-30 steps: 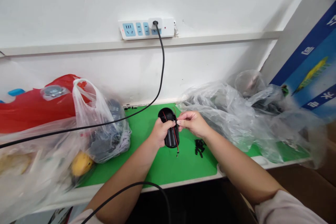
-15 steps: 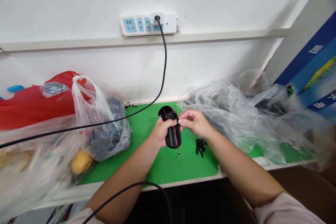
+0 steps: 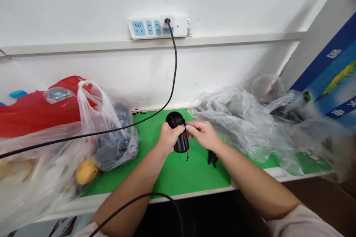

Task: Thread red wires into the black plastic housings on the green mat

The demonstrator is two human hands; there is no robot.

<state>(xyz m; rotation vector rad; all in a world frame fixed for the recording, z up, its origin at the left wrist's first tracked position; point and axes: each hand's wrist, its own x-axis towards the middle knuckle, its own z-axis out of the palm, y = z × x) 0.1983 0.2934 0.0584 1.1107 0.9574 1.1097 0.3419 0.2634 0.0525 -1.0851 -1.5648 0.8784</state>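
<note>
- Black housing point(image 3: 181, 146): open side facing up, held at the middle of the work area, over the green mat point(image 3: 194, 179); rounded far end, long axis pointing roughly away from the person. Whether it touches the mat: cannot tell.
- Red wire point(image 3: 186, 145): runs lengthwise over the housing, passes by the left thumb, and ends past the near edge in a small tip.
- Left hand point(image 3: 168, 137): closed around the left side of the housing, thumb laid across the open face; remaining fingers mostly hidden.
- Right hand point(image 3: 205, 134): thumb and forefinger brought together in a narrow pinch at the housing's right edge, just beside the left thumb. Whether a small part sits between them: cannot tell.
- Small black parts point(image 3: 212, 158): loose pile on the mat, to the right of the housing, near the right wrist.
- Right side of bench: crumpled clear plastic bag point(image 3: 236, 114).
- Left side: white carrier bag point(image 3: 111, 133) with dark contents, red bag point(image 3: 41, 113), yellow object point(image 3: 87, 172).
- Wall: power strip point(image 3: 152, 27), one plug in; black cord point(image 3: 175, 63) hangs from it and crosses leftward.
</note>
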